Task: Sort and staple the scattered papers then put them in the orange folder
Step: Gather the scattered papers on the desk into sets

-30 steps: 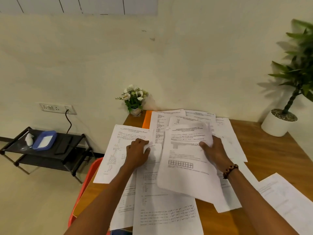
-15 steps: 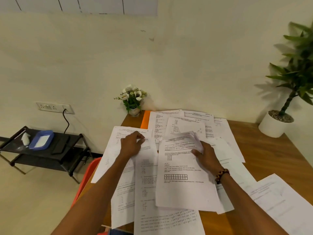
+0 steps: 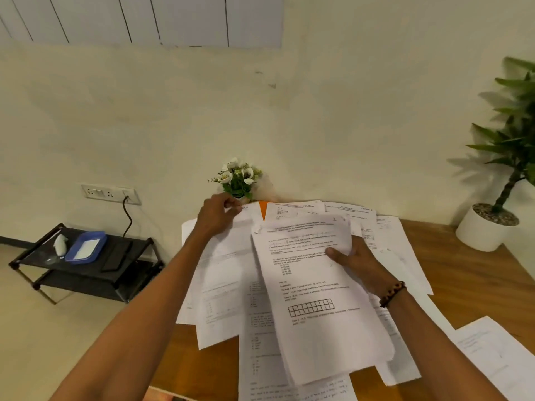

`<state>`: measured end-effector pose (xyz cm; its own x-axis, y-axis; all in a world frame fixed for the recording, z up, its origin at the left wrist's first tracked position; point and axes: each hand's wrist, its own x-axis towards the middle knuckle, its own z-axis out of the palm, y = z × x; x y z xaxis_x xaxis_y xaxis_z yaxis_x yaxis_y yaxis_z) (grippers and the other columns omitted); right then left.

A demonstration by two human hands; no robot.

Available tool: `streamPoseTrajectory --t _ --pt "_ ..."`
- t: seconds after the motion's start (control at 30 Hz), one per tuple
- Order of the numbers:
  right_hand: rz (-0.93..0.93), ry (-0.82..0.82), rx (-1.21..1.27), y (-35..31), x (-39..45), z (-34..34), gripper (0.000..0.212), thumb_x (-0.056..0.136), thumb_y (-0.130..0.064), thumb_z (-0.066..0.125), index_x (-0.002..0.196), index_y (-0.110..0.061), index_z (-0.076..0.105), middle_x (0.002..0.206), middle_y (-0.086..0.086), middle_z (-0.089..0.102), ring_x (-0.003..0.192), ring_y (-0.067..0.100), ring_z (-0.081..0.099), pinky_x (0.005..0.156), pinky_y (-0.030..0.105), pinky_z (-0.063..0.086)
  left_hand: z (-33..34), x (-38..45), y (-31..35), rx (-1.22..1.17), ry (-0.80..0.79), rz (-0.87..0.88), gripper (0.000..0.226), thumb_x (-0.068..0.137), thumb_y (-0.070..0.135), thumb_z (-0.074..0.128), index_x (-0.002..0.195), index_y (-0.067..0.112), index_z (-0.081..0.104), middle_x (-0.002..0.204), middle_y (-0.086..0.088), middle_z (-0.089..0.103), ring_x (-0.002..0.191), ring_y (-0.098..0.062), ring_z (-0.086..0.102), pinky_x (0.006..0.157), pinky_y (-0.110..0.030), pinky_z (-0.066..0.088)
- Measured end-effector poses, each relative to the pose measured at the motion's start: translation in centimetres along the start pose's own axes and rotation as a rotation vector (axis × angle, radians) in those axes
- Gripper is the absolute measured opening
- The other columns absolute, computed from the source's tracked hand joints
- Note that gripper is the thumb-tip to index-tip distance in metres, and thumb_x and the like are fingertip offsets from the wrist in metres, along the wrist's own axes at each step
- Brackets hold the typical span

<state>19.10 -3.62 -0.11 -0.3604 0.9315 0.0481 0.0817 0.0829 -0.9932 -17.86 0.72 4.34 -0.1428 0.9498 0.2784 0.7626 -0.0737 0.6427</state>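
Papers being gathered over a wooden table

The right hand [image 3: 357,260] is gripping a stack of printed sheets [image 3: 315,296], thumb on top, above the scattered papers [image 3: 223,285]. The left hand [image 3: 217,214] is pinching a sheet's far corner beside the orange folder [image 3: 263,209], which is peeking out near a small flower pot [image 3: 238,179].

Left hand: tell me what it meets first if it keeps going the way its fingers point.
The left hand pinches the far edge of a sheet and points toward the wall. Straight on, it would probably meet the small flower pot first, just beyond the fingertips, though depth is hard to judge.
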Motion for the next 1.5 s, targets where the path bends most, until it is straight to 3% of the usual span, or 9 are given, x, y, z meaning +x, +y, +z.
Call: streamPoseTrajectory --t 0.23,0.4,0.67,0.8,0.9,1.0,1.1,1.23,1.5 --pt "-0.06 -0.033 0.005 -3.0 3.2 4.8 0.042 0.099 -0.004 0.061 0.14 -0.007 0.055 0.135 0.01 0.066 0.127 0.028 0.062 0.112 0.053 0.044 -4.7 3.2 6.5 0.029 -0.085 0.278 0.004 0.091 0.024 0.073 0.092 0.023 0.069 0.092 0.004 0.071 0.086 -0.014 0.062 0.077 -0.031 0.049" --pt "-0.161 0.013 -0.08 -5.2 5.0 8.1 0.04 0.096 -0.014 0.069 0.135 -0.018 0.06 0.132 0.002 0.069 0.126 0.022 0.062 0.109 0.047 0.048 -5.3 2.5 9.4 -0.008 -0.222 0.375 0.009 0.092 0.022 0.073 0.089 0.027 0.066 0.085 0.013 0.067 0.072 0.008 0.057 0.066 -0.008 0.04" --pt "-0.203 0.221 -0.085 -4.6 8.1 9.6 0.053 0.087 -0.036 0.078 0.133 -0.018 0.058 0.132 0.003 0.065 0.126 0.022 0.059 0.109 0.051 0.047 -5.4 0.7 10.3 -0.149 -0.208 0.416 0.006 0.099 0.026 0.063 0.094 0.025 0.066 0.084 0.014 0.067 0.075 0.002 0.06 0.069 -0.015 0.042" --pt "-0.213 0.297 -0.031 -5.7 8.0 10.0 0.031 0.092 -0.012 0.074 0.109 -0.003 0.05 0.109 0.023 0.063 0.099 0.027 0.064 0.088 0.053 0.055 -5.1 -0.8 10.9 -0.11 -0.225 0.494 0.029 0.096 0.052 0.06 0.11 0.027 0.067 0.101 0.013 0.071 0.093 -0.005 0.066 0.079 -0.022 0.051" --pt "-0.216 0.32 0.007 -5.9 7.9 10.0 0.042 0.086 -0.017 0.08 0.107 -0.019 0.042 0.111 0.024 0.059 0.096 0.023 0.062 0.086 0.056 0.054 -4.9 -1.2 10.7 0.044 -0.208 0.579 0.044 0.082 0.057 0.075 0.116 0.03 0.066 0.104 0.017 0.069 0.091 -0.001 0.063 0.077 -0.018 0.05" --pt "-0.238 0.265 0.055 -6.1 7.9 9.7 0.05 0.082 -0.024 0.082 0.115 -0.034 0.046 0.123 0.015 0.062 0.112 0.029 0.065 0.093 0.056 0.056 -4.7 -0.8 10.5 0.128 -0.108 0.605 0.017 0.091 0.033 0.069 0.106 0.025 0.068 0.096 0.012 0.07 0.083 -0.006 0.059 0.069 -0.03 0.046" --pt "-0.319 0.201 -0.273 -7.1 7.9 9.5 0.045 0.092 -0.041 0.072 0.131 -0.024 0.057 0.125 0.002 0.069 0.114 0.022 0.066 0.094 0.04 0.055 -5.4 -0.3 10.9 0.174 -0.054 0.557 0.007 0.094 0.027 0.065 0.101 0.027 0.068 0.089 0.017 0.064 0.082 -0.007 0.056 0.068 -0.029 0.039" --pt "-0.279 0.14 -0.872 -7.1 8.2 8.7 0.035 0.102 -0.052 0.042 0.113 -0.02 0.052 0.097 0.006 0.066 0.088 0.03 0.061 0.071 0.041 0.051 -6.7 0.5 11.2 0.239 -0.09 0.53 0.01 0.094 0.027 0.064 0.103 0.032 0.066 0.096 0.017 0.068 0.09 -0.012 0.06 0.076 -0.037 0.048" --pt "-0.365 0.166 -0.632 -7.2 7.4 9.0 0.015 0.109 -0.026 0.038 0.101 -0.013 0.041 0.075 0.001 0.047 0.063 0.007 0.04 0.057 0.025 0.034 -6.5 0.0 12.4 0.383 -0.155 0.691 0.014 0.102 0.027 0.047 0.113 0.028 0.056 0.105 0.013 0.061 0.087 -0.01 0.056 0.072 -0.037 0.05"
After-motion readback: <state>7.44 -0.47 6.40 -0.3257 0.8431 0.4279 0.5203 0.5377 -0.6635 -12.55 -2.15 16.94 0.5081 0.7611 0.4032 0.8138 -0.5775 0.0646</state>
